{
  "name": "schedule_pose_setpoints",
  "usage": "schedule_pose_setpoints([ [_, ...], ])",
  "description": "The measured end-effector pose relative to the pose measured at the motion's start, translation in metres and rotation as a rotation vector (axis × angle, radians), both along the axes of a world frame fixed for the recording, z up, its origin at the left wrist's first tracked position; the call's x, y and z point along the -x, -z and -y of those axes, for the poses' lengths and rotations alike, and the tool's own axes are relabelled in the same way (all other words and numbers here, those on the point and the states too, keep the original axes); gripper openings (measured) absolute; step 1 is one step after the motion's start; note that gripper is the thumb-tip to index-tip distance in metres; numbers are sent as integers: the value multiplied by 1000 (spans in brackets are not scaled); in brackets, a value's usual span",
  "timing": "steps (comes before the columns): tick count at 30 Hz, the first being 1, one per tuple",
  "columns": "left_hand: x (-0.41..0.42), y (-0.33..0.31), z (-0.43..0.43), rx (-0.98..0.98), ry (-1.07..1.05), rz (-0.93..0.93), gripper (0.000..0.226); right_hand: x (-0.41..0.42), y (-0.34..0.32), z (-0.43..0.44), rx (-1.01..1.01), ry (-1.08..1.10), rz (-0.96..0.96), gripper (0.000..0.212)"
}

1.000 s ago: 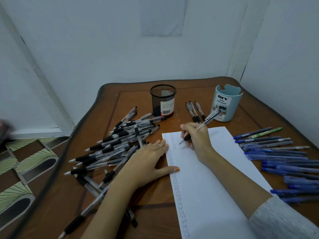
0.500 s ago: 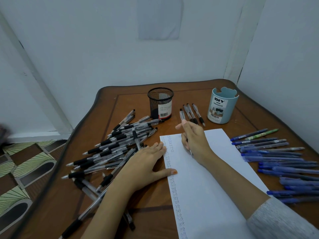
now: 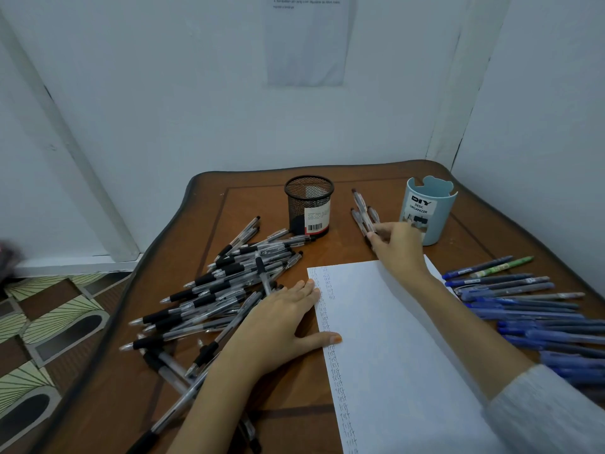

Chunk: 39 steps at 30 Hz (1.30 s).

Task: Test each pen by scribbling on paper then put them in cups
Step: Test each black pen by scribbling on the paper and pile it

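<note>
A white paper sheet [image 3: 393,339] lies on the wooden table [image 3: 262,201], with a column of small "test" scribbles down its left edge. My left hand [image 3: 281,319] rests flat beside that edge, thumb on the sheet. My right hand [image 3: 397,247] reaches past the sheet's far end and pinches a clear black-tipped pen [image 3: 359,199]. This pen lies among a small group of like pens [image 3: 360,221] between the two cups. A black mesh cup [image 3: 309,204] stands at the back middle. To its right is a light blue cup [image 3: 429,211] marked "DIY".
A large pile of black pens [image 3: 222,290] covers the table's left half. Several blue pens [image 3: 523,309] and a green one [image 3: 510,263] lie at the right. Walls close in behind and to the right. The table's left edge drops to a patterned floor [image 3: 49,322].
My right hand lifted the pen off the paper and carried it back to the small group of pens between the cups. The left hand stayed put.
</note>
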<state>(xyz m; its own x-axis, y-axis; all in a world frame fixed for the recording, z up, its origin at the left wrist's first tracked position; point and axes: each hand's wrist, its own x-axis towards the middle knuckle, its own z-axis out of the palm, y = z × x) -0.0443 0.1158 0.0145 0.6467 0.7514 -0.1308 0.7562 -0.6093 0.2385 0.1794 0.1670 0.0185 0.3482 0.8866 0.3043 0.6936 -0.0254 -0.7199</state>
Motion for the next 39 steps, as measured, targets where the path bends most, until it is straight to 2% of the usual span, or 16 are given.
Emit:
schedule_pose_setpoints([
  [5,0,0,0,-10,5,14,87,-10,7,-31,112,199,253,25],
  [10,0,1,0,-21,10,15,87,-5,10,-34,206,209,434,24],
  [14,0,1,-1,-12,8,18,86,-1,10,-31,159,211,582,23],
  [16,0,1,-1,-7,9,25,86,2,10,-31,22,135,541,24],
  [18,0,0,-1,-9,13,27,85,10,7,-32,-96,-78,422,21],
  [21,0,1,0,-23,14,37,85,28,3,-37,-63,-387,378,24],
  [23,0,1,0,-29,13,42,85,39,3,-42,-38,-476,412,29],
  [28,0,3,-1,-35,14,54,86,51,12,-56,-6,-461,593,32],
  [33,1,4,-1,-40,12,50,86,47,20,-54,-125,-371,540,18],
  [39,1,2,0,-36,12,50,86,48,16,-50,-57,-443,591,36],
])
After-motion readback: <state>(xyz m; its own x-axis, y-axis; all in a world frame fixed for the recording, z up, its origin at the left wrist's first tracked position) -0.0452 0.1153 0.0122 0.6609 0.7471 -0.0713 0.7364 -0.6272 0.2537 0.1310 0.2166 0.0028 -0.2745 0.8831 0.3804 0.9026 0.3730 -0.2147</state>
